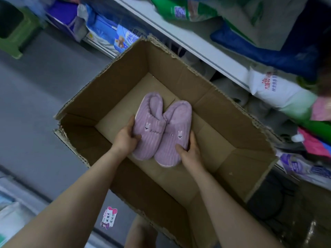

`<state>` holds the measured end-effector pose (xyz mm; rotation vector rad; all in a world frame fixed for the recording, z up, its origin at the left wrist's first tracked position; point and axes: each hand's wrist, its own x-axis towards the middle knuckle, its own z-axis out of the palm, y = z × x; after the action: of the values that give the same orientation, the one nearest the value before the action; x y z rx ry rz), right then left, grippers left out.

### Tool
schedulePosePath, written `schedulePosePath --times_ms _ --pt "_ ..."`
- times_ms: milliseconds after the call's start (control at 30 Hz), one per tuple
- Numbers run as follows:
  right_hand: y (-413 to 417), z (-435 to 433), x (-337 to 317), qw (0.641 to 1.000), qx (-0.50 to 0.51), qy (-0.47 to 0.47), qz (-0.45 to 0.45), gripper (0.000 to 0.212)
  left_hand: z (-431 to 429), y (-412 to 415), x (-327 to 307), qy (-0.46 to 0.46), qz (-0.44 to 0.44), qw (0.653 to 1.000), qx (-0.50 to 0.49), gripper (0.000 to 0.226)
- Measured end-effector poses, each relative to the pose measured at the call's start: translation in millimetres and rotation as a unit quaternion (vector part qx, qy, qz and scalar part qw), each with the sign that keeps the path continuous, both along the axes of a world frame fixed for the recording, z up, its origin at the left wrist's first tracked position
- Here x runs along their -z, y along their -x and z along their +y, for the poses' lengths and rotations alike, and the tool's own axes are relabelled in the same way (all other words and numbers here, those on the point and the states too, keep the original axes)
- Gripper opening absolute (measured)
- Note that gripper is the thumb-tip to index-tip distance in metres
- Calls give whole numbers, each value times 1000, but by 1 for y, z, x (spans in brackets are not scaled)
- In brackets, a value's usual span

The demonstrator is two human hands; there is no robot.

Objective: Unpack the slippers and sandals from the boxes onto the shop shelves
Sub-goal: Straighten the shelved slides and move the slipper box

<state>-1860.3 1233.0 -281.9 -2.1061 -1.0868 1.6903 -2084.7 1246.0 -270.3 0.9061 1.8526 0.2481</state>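
A pair of purple ribbed slippers (161, 129) with small rabbit faces lies side by side inside an open cardboard box (223, 108), toes toward me. My left hand (126, 137) grips the left slipper's outer side, thumb over its top. My right hand (189, 151) holds the right slipper's outer side near the toe. The box holds nothing else that I can see.
White shop shelves (206, 51) run along the right, stacked with bagged goods in blue, green and white. A green plastic stool (16, 31) stands at the far left on the grey floor. A small pink sticker (109, 218) lies on the floor near me.
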Motion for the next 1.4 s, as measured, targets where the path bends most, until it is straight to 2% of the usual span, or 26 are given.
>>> schedulePosePath --times_ms 200,367,600,700,867,1067,1233,1400 --pt "-30 -1 -55 999 32 20 28 70 -12 -15 -48 21 -112 988 -107 70" --pt "-56 -14 -120 999 38 -9 35 68 -21 -30 -110 18 -159 982 -103 68" --pt "-85 -53 -215 992 83 -93 27 63 -30 -52 -189 -24 -204 978 -34 66" --pt "-105 -74 -245 984 114 -134 18 69 -35 -69 -219 -66 -237 969 -5 68" --pt "-152 -116 -288 965 170 -198 36 62 -43 -117 -267 -109 -278 952 61 73" --pt "-229 -173 -333 945 225 -235 37 53 -69 -203 -316 -153 -305 926 160 65" --pt "-302 -236 -365 917 268 -297 5 56 -111 -292 -352 -174 -313 913 198 64" --pt "-394 -304 -394 894 280 -345 -52 62 -154 -392 -386 -209 -338 884 245 65"
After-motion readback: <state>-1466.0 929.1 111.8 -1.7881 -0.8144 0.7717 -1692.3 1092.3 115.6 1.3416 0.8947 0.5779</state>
